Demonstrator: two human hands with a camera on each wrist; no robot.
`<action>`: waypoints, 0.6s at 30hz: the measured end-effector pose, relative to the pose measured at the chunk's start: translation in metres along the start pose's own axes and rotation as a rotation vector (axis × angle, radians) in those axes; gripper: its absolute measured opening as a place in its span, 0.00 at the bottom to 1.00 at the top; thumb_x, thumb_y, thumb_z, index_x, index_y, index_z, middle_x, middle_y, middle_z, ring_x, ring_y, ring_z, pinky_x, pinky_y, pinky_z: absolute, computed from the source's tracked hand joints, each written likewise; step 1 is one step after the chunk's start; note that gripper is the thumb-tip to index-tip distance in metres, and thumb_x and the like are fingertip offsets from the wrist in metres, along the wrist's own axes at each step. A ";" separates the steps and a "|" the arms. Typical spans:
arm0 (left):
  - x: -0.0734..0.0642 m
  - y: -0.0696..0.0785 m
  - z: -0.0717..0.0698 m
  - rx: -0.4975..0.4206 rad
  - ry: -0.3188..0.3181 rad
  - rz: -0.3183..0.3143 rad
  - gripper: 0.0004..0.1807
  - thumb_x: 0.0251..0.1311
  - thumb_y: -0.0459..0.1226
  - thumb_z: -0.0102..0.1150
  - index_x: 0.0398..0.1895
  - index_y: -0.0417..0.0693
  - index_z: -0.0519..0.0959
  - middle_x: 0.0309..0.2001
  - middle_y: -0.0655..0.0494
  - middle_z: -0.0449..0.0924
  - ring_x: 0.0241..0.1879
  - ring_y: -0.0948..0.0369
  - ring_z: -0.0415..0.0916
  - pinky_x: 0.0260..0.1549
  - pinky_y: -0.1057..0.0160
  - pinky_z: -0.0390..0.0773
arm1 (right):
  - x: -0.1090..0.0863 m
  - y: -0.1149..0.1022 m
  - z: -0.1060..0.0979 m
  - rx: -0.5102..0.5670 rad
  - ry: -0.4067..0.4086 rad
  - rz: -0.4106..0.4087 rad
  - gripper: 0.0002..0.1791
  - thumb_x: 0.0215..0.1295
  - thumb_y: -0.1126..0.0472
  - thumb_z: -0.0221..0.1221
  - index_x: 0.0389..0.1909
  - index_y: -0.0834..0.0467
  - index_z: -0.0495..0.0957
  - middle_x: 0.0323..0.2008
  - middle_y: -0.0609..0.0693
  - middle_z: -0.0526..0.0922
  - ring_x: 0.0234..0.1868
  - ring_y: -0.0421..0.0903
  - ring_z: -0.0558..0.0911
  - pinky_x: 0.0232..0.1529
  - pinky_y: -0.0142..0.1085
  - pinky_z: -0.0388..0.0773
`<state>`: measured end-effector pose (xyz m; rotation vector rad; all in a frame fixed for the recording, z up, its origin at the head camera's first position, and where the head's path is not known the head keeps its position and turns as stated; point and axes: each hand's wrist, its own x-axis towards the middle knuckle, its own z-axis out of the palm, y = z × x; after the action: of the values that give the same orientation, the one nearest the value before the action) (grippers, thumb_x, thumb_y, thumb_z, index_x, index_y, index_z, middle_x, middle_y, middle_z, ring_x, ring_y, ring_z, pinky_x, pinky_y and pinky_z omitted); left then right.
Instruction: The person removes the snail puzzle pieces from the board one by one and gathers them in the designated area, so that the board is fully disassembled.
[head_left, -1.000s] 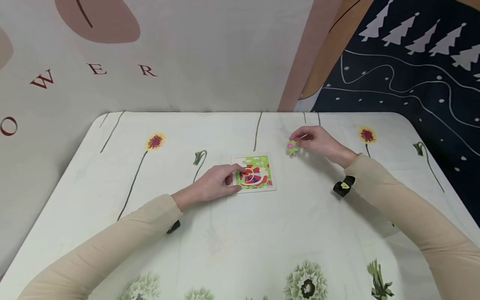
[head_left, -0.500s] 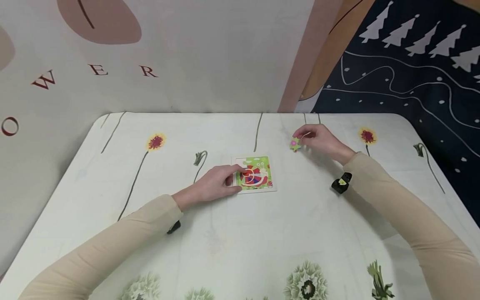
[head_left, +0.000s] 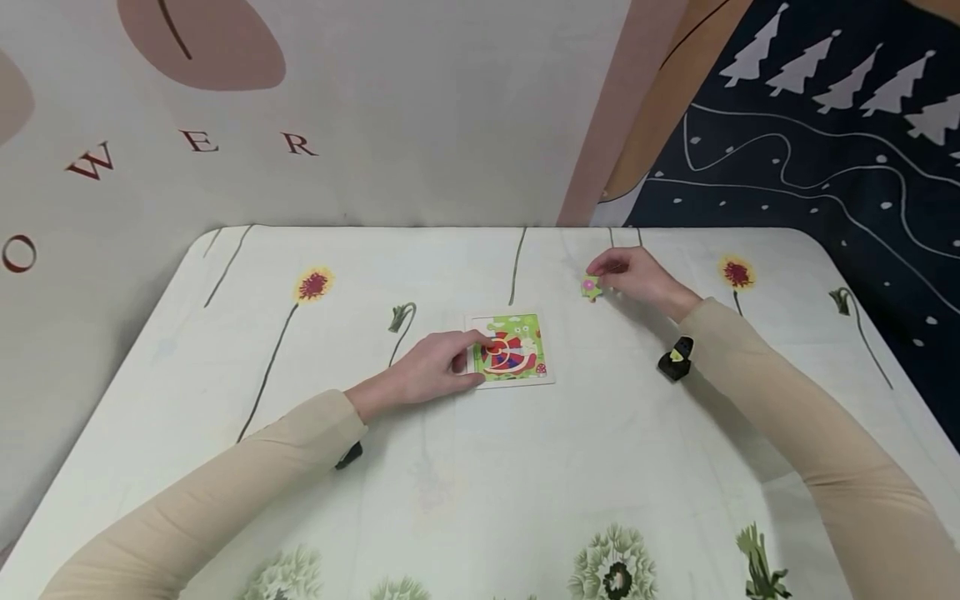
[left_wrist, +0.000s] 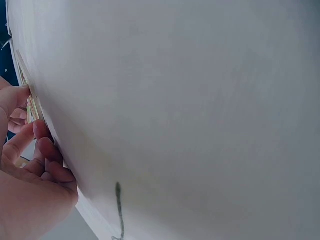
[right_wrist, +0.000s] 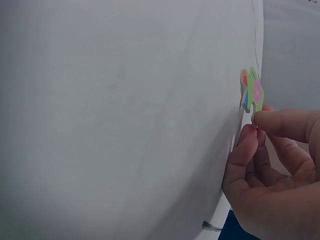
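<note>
Right hand: pinches 1 piece. Left hand: thumb and forefinger parted, touching 1 puzzle, left of right hand.

Puzzle board on table; puzzle piece behind and right of board, between right fingers

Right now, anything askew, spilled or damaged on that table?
No spill or damage visible. One thing out of place: a small, flat green puzzle piece with a pink spot, pinched in the right hand, apart from the square, pale-rimmed, green-and-red puzzle board, whose upper-left corner looks bare.
</note>
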<state>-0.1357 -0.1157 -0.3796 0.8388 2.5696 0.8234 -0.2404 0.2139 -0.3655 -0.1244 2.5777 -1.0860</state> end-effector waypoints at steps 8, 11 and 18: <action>0.000 0.000 -0.001 -0.001 -0.002 0.008 0.27 0.61 0.40 0.67 0.63 0.46 0.75 0.28 0.58 0.72 0.30 0.64 0.66 0.33 0.67 0.65 | 0.002 0.000 0.000 0.011 0.005 -0.028 0.16 0.71 0.69 0.52 0.57 0.65 0.77 0.53 0.62 0.78 0.52 0.51 0.73 0.52 0.37 0.68; 0.000 0.000 -0.001 -0.001 -0.001 0.010 0.26 0.61 0.40 0.67 0.63 0.46 0.75 0.28 0.58 0.72 0.30 0.64 0.66 0.33 0.67 0.65 | 0.002 0.000 0.000 0.014 0.012 -0.034 0.17 0.70 0.69 0.52 0.57 0.65 0.77 0.54 0.63 0.78 0.53 0.52 0.73 0.51 0.36 0.68; 0.000 0.000 -0.001 -0.004 -0.006 -0.003 0.26 0.60 0.40 0.67 0.62 0.46 0.75 0.27 0.58 0.70 0.29 0.64 0.65 0.32 0.67 0.64 | 0.001 -0.003 0.001 0.008 0.019 -0.010 0.17 0.72 0.68 0.51 0.59 0.63 0.76 0.58 0.63 0.77 0.58 0.55 0.73 0.56 0.41 0.70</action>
<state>-0.1364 -0.1157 -0.3787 0.8353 2.5625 0.8231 -0.2408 0.2113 -0.3642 -0.1248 2.5920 -1.1066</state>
